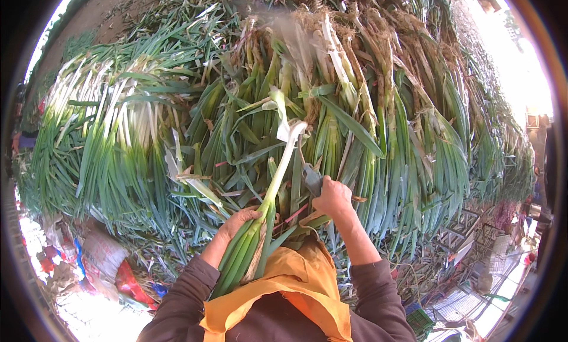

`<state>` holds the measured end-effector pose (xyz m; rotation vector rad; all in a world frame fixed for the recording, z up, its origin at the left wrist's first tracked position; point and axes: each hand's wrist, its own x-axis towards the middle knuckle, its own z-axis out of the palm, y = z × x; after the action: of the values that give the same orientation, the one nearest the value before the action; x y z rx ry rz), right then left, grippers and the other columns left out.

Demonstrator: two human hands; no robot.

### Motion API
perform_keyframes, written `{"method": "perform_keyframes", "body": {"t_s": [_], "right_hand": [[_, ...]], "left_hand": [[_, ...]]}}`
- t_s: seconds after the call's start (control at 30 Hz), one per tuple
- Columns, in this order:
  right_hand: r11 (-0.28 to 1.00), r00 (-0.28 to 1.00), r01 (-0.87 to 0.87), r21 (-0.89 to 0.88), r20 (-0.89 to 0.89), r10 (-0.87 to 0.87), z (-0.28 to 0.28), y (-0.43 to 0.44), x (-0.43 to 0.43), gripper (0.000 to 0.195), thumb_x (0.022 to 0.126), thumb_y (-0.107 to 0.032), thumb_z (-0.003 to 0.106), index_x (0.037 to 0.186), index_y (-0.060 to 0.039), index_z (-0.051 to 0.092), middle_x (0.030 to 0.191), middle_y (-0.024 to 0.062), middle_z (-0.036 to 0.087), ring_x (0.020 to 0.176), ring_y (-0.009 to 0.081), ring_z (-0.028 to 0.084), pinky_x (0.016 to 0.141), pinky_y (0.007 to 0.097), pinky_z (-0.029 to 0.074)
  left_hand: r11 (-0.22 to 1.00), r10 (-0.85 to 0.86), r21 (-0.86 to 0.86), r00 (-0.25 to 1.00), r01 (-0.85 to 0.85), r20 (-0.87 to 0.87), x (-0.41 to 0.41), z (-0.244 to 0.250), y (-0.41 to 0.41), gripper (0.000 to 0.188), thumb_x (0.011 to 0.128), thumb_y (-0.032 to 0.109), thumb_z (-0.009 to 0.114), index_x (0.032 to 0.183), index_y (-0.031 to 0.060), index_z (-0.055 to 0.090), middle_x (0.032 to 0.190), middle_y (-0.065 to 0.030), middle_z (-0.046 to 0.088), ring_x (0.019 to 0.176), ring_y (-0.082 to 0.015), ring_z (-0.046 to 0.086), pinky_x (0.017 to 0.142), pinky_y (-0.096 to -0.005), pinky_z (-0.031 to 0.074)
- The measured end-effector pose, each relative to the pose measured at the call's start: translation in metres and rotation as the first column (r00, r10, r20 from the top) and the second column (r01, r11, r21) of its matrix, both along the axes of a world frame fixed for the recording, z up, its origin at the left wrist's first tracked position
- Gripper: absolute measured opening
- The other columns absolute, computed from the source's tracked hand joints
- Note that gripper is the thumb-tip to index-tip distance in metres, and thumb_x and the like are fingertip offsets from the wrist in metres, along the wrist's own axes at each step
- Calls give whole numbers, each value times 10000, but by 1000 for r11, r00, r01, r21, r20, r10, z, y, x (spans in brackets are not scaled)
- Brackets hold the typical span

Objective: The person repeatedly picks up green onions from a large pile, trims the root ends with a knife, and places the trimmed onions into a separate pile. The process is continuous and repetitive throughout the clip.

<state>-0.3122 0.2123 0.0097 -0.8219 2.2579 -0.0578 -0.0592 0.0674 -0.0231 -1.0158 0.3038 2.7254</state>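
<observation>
My left hand (pixel 239 223) grips a large green onion (pixel 281 171) where its white stalk meets the green leaves. The stalk points up and away from me, and its leaves hang down beside my orange apron (pixel 293 271). To its right, my right hand (pixel 333 197) is closed around a dull grey-green strip (pixel 312 179), which looks like a peeled leaf. Behind both hands lies a broad heap of untrimmed green onions (pixel 381 133), with brown, dirty roots at the far end. A torn pale sheath (pixel 280 113) lies close to the tip of the held stalk.
Cleaned green onions (pixel 120 115) with white stalks are piled at the left. Sacks and plastic bags (pixel 102 257) lie at the lower left. Crates (pixel 461 231) stand at the right, with a green plastic basket (pixel 419 320) lower down. Bare soil (pixel 100 18) shows at the far left.
</observation>
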Motion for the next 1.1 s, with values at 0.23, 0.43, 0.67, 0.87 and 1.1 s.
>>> {"method": "perform_keyframes", "body": {"t_s": [0.23,0.43,0.67,0.87,1.1], "right_hand": [[992,993,118,52,1,-119,-6,-9,-14,383,651,-203,659,969,8,631,940,248,691,957,410,661,845,464,520],[1000,998,25,13,52,-26,10,-23,7,414,651,-227,657,979,25,640,960,262,691,974,415,662,871,461,516],[982,998,-52,183,31,47,14,-54,24,455,660,-249,679,1031,13,645,991,239,704,1001,385,674,880,447,523],[977,1000,11,211,-2,-11,9,-60,21,446,669,-222,654,1050,10,648,999,242,702,1025,390,664,896,436,515],[973,997,69,221,3,-72,7,-90,23,442,667,-217,643,1033,30,663,1004,258,699,1016,390,667,900,433,519]], "left_hand": [[859,-235,-443,967,255,99,-5,9,-13,353,839,81,665,1173,-33,644,994,-81,702,813,-151,666,765,-282,540],[25,-405,-894,822,447,399,-3,10,-37,323,722,195,675,943,-40,689,811,-256,675,748,-330,696,704,-428,529],[-506,-189,-749,793,427,579,22,12,-28,254,691,104,693,876,-44,601,716,-209,639,703,-365,664,663,-460,549],[-508,-201,-752,790,421,579,38,3,-33,230,693,117,717,850,-4,600,744,-178,645,720,-367,667,676,-463,549],[-316,-272,-785,742,533,613,55,-13,-58,227,713,160,693,882,41,599,721,-190,659,713,-400,663,673,-511,532]]}}
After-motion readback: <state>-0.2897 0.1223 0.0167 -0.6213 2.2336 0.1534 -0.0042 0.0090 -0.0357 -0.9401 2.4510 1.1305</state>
